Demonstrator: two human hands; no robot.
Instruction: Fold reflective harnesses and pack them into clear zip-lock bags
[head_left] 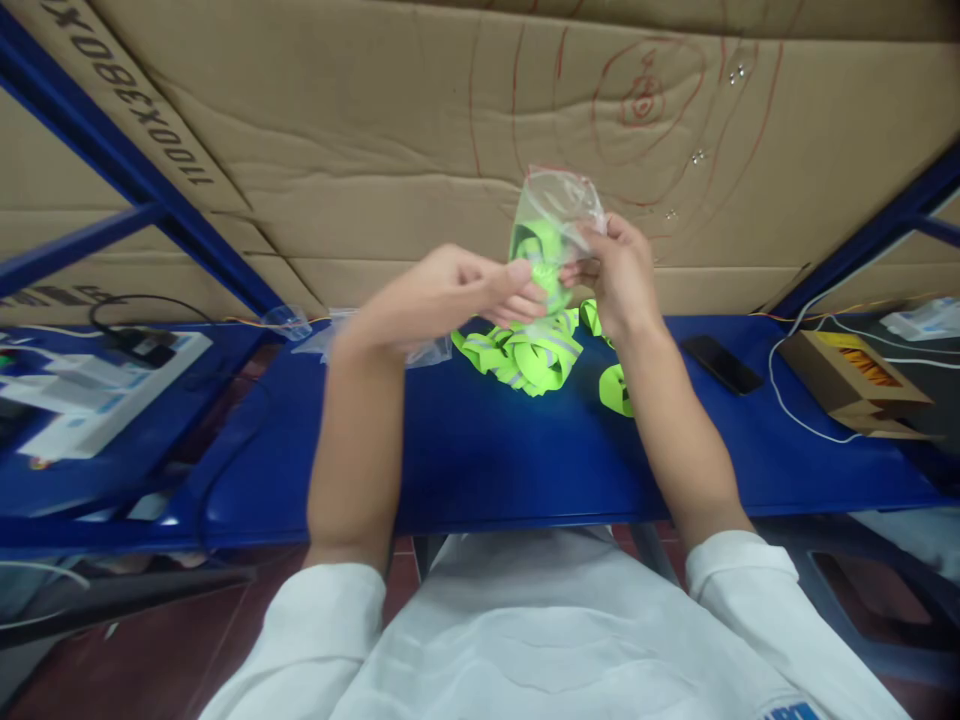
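My two hands are raised above a blue table [480,450], holding a small clear plastic bag [559,205] with a neon-green reflective band inside. My right hand [619,275] pinches the bag's right edge. My left hand [472,290] has its fingers closed on the bag's lower left and on the green band [541,255] there. Below the hands, a pile of neon-green bands with grey stripes [525,355] lies on the table. One more green band [616,390] sits beside my right forearm.
A black phone [721,363] lies on the table at right, near an open cardboard box [855,385] and white cables. Clear empty bags [315,335] lie left of the pile. White boxes [97,390] and a black cable are far left. Cardboard sheets form the back wall.
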